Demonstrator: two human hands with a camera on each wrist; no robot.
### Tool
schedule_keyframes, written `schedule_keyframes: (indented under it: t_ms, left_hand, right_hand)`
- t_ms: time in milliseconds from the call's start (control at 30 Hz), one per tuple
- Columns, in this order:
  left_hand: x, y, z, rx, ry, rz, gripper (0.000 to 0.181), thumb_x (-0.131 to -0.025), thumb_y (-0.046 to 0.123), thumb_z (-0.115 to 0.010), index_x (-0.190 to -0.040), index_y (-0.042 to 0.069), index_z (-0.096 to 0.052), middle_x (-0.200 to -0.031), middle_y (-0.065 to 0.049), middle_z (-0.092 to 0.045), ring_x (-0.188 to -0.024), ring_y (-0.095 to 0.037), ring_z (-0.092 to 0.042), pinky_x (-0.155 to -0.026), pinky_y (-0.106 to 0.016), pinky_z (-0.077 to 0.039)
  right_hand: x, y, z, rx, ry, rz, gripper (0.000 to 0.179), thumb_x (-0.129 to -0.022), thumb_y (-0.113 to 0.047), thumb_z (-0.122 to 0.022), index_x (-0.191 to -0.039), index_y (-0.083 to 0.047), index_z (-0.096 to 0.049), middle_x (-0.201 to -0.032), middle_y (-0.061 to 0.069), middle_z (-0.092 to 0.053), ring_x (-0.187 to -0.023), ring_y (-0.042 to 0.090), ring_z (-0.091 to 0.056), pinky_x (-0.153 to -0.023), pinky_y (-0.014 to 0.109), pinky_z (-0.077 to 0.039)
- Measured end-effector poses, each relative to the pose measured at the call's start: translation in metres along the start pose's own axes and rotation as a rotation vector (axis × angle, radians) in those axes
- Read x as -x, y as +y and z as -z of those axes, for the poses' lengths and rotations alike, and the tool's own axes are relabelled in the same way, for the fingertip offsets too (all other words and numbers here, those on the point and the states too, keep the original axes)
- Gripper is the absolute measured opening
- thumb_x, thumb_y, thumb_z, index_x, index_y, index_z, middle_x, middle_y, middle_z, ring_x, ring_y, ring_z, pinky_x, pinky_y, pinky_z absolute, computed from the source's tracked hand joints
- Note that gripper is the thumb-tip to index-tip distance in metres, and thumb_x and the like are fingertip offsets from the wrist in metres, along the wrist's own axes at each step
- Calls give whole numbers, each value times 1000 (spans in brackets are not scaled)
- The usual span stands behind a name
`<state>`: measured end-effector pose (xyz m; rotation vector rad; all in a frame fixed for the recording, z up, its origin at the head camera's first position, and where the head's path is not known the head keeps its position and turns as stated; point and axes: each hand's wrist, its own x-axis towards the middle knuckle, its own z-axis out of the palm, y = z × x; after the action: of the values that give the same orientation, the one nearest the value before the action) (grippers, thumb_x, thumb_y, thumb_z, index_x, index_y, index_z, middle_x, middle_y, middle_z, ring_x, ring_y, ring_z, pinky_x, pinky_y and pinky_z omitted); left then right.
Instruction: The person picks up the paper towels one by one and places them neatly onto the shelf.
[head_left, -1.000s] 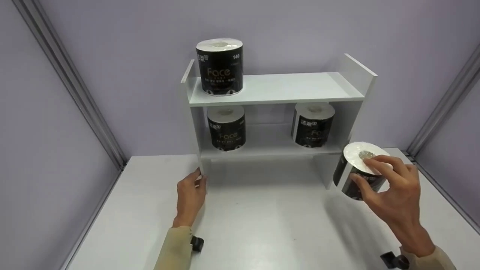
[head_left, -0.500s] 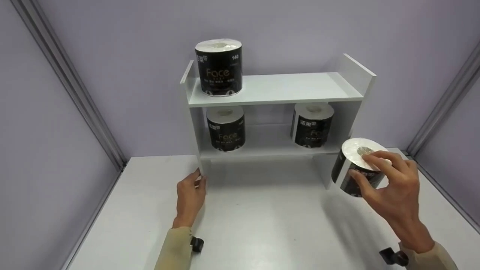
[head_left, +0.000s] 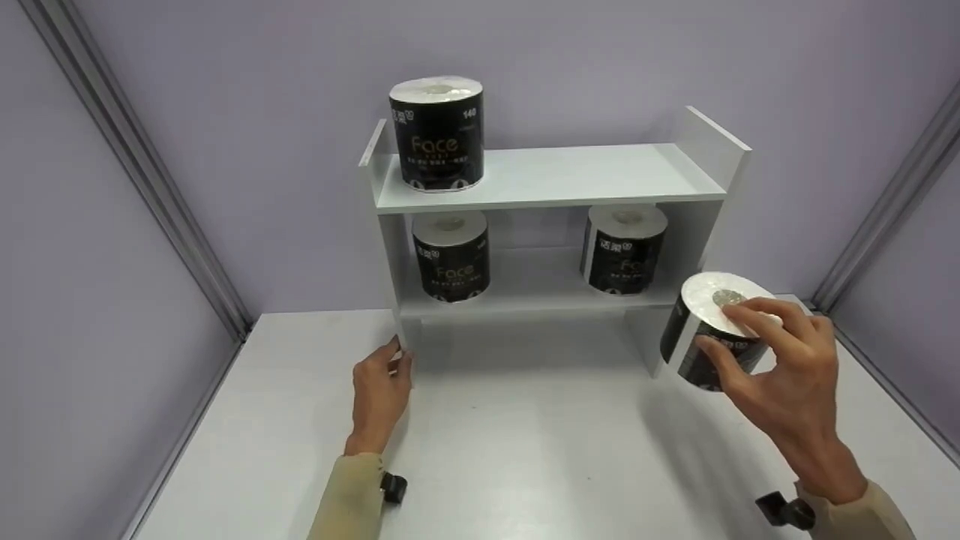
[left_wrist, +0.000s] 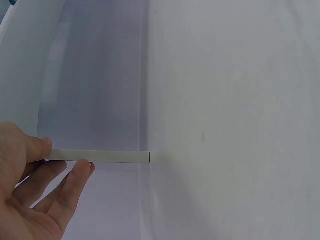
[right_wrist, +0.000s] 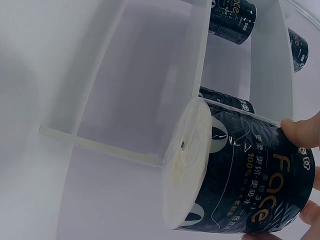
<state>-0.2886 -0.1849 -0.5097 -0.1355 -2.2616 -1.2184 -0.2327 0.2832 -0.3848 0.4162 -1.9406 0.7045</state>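
Observation:
In the head view my right hand (head_left: 791, 371) grips a toilet roll (head_left: 703, 309) in a black "Face" wrapper, thumb on its side and fingers over its white top. The roll hangs tilted in the air by the shelf's right side panel, overlapping it in this view. The right wrist view shows the wrapper's print (right_wrist: 250, 175) and the white bottom end (right_wrist: 186, 165). At the lower left of the white shelf (head_left: 551, 201), my left hand (head_left: 381, 386) pinches the side panel; its thin edge (left_wrist: 110, 156) runs out from between thumb and fingers in the left wrist view.
One wrapped roll (head_left: 439, 142) stands at the left of the top board. Below it, the middle board carries a roll (head_left: 452, 266) on the left and another (head_left: 624, 259) on the right. The shelf stands on a white table (head_left: 510, 457), before a pale wall (head_left: 570, 67).
My right hand has lifted the held roll slightly, with a small shift to the left. The left hand stays on the side panel, and the shelved rolls have not moved.

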Motion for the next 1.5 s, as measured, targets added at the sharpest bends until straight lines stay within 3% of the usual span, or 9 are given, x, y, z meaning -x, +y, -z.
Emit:
schedule_keyframes:
  t_ms: [233,600,833,1200,1500]
  left_hand:
    - [0,0,0,0,9,-1,30,-102,1,-70,-132,-5,-71,-117,-24,-77,-96,-35,-80,-74,-32,-68]
    - [2,1,1,13,-1,19,33,-103,1,-69,-136,-3,-70,-127,-26,-74,-100,-36,-80,-79,-36,-68]
    - [1,1,1,-3,3,-1,30,-104,2,-69,-133,-6,-70,-118,-25,-77,-96,-34,-80,-74,-33,-68]
    - [1,-1,2,-21,30,-43,28,-102,-1,-70,-129,-7,-72,-114,-25,-78,-93,-36,-81,-72,-35,-68]
    - [1,-1,1,-2,13,-33,31,-102,-1,-69,-132,-7,-70,-118,-28,-76,-95,-35,-80,-75,-35,-68]
  right_hand:
    - [-2,-2,-1,-5,4,10,42,-69,-14,-94,-106,0,-82,-105,23,-73,-104,-10,-46,-82,33,-29]
    - [-5,-7,-3,-11,9,9,42,-68,-15,-95,-106,-1,-83,-105,22,-74,-102,-8,-46,-81,32,-29]
    - [-7,-8,-4,-9,17,3,41,-69,-17,-95,-105,-2,-83,-104,22,-73,-100,-9,-44,-82,33,-29]
    - [-13,-11,-7,-8,15,-2,44,-66,-19,-98,-104,-4,-84,-104,21,-74,-99,0,-45,-82,32,-28]
    - [-16,-15,-8,-9,22,-1,44,-65,-20,-98,-104,-4,-84,-102,22,-74,-97,-1,-40,-78,33,-27]
